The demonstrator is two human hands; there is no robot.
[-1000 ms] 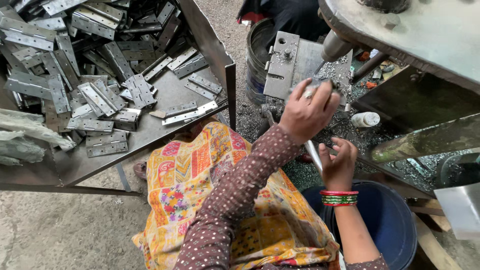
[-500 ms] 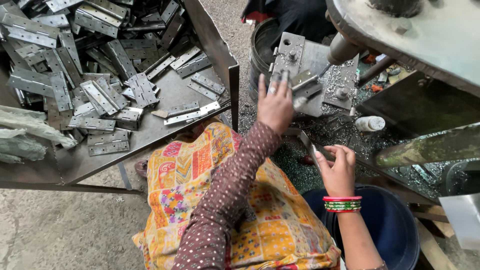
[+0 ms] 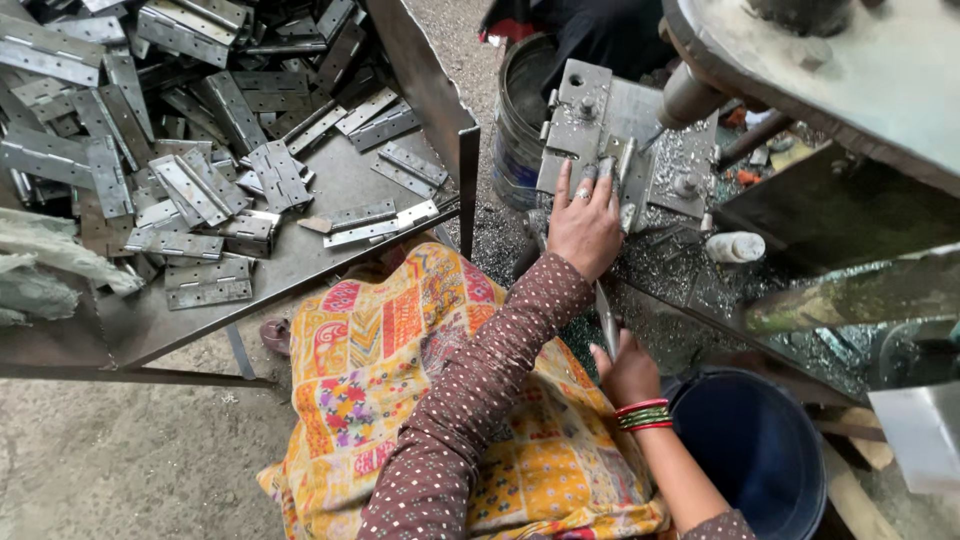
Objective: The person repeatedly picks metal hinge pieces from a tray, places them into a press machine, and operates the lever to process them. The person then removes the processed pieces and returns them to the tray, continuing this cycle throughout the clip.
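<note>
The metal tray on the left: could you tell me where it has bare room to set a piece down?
The tray is bare along its near edge and front right corner, between the hinge pile and the rim. The far left is crowded.

- One view only, from a camera worn on the person's head; there is no second view for it to share ground with.
- It looks steeply down over the lap, draped in a bright patterned yellow cloth (image 3: 400,370), and slightly forward.
- It sits near: the forearms fill the lower middle, the left hand (image 3: 585,225) above centre, the right hand (image 3: 628,372) below it.
- Upper left lies the grey sheet-metal table (image 3: 330,170) heaped with flat steel hinges (image 3: 190,130).
- Upper right shows the grey metal machine fixture (image 3: 600,125); lower right, the round dark blue bucket (image 3: 750,450).
- The bare concrete floor (image 3: 120,460) fills the lower left corner.
</note>
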